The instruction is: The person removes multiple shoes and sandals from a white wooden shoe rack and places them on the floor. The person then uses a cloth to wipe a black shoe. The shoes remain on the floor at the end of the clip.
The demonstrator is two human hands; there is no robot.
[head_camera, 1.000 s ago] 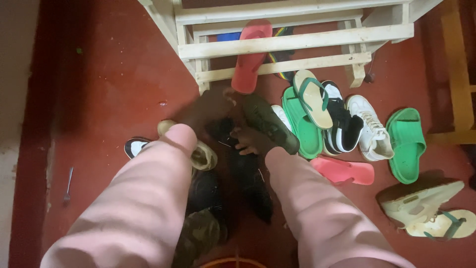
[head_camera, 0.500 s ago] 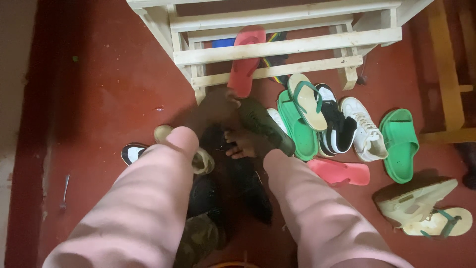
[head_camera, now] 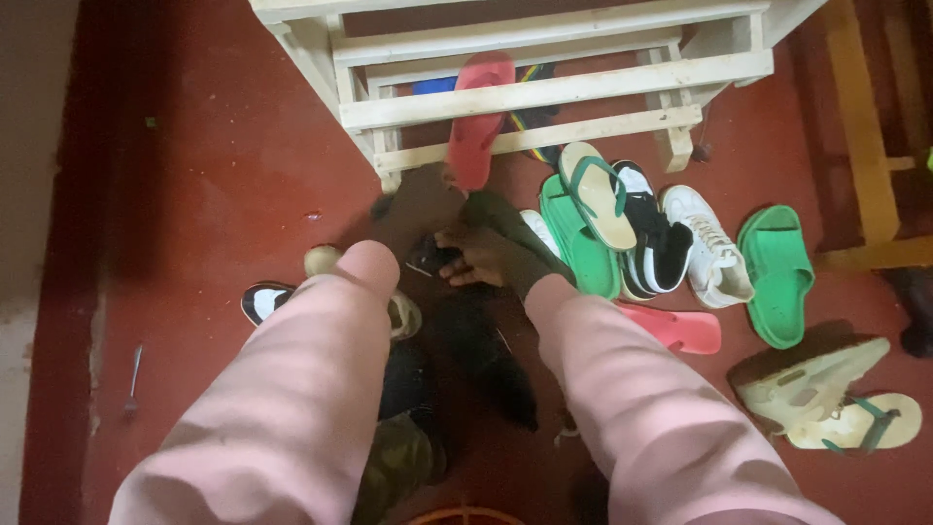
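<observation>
Both hands are down among a heap of footwear on the red floor (head_camera: 214,194), just in front of the pale wooden rack (head_camera: 544,87). The right hand (head_camera: 481,255) has drawn nearer to the left than it was a moment ago, and its fingers now curl over the dark olive shoe (head_camera: 515,238), which sits closer to the middle of the pile and hides more of the white shoe behind it. The grip looks partly closed on the shoe's near end, though shadow hides how firm it is. The left hand (head_camera: 418,209) is dark and blurred, reaching toward the foot of the rack next to the red flip-flop (head_camera: 476,122); I cannot tell whether it is open or what it holds. That flip-flop stays propped against the lower rail as before.

To the right, the green slide (head_camera: 777,272), the white sneaker (head_camera: 705,248), the black-and-white shoe (head_camera: 656,243) and the pink flip-flop (head_camera: 675,329) lie as they did, only shifted in the view as the head moves. A metal fork (head_camera: 133,379) lies near the left wall.
</observation>
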